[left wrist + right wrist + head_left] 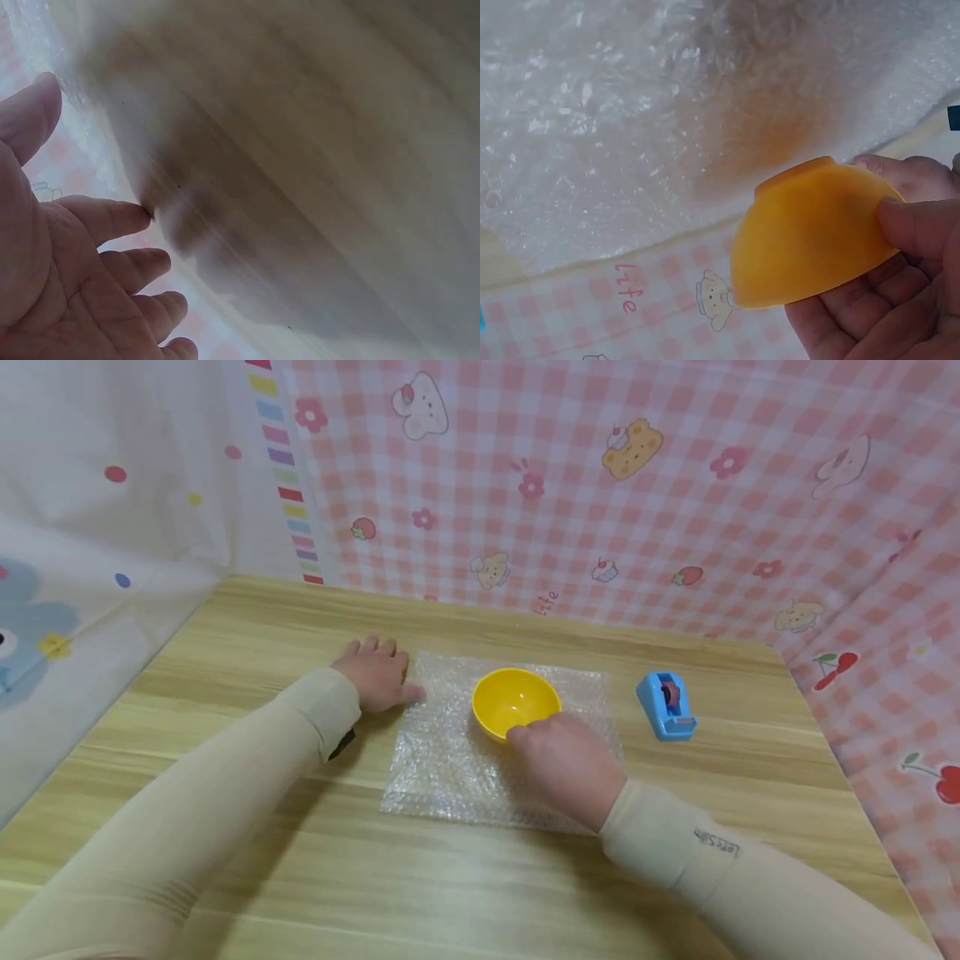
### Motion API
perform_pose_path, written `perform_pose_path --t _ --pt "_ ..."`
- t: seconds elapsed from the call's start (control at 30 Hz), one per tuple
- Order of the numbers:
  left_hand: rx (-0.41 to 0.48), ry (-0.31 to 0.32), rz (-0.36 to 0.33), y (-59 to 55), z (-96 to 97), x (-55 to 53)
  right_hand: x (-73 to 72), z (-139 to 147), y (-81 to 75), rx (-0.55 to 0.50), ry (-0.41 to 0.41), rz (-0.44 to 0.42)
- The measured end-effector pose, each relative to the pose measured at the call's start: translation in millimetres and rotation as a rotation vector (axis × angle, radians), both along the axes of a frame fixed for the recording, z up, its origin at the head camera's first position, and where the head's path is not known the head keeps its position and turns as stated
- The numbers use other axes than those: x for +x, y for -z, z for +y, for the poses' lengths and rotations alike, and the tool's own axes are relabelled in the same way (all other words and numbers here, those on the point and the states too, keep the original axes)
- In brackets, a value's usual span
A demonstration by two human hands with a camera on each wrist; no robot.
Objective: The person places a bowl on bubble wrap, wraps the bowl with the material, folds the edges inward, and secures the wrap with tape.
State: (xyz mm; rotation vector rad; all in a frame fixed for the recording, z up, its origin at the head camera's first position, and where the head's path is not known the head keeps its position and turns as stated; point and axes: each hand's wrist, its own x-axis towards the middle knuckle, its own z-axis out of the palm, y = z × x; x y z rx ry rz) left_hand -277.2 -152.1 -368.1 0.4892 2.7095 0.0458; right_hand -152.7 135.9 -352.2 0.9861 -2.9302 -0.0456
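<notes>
A yellow bowl is held in my right hand, thumb on the outside of its near wall and fingers at the rim. The right wrist view shows the bowl from the side, its foot facing a sheet of bubble wrap with a gap between them. In the head view that clear bubble wrap lies flat on the table under bowl and hand. At its upper left edge my left hand has its fingers spread, palm toward the wood, thumb tip by the wrap.
To the right of the bubble wrap stands a blue tape dispenser with a reddish roll. The wooden table meets a pink checked cloth at the back and right. A white dotted sheet hangs on the left.
</notes>
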Motion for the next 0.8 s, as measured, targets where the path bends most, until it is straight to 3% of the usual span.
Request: perform_pose_path --t 0.57,0.8 --pt "0.016 -0.012 -0.016 1.2 8.5 -3.6 -1.5 1.0 10.3 0.073 -0.057 -0.015" --pt "0.029 0.003 0.017 5.2 10.6 -6.8 -2.1 0.9 9.9 0.07 -0.065 -0.018"
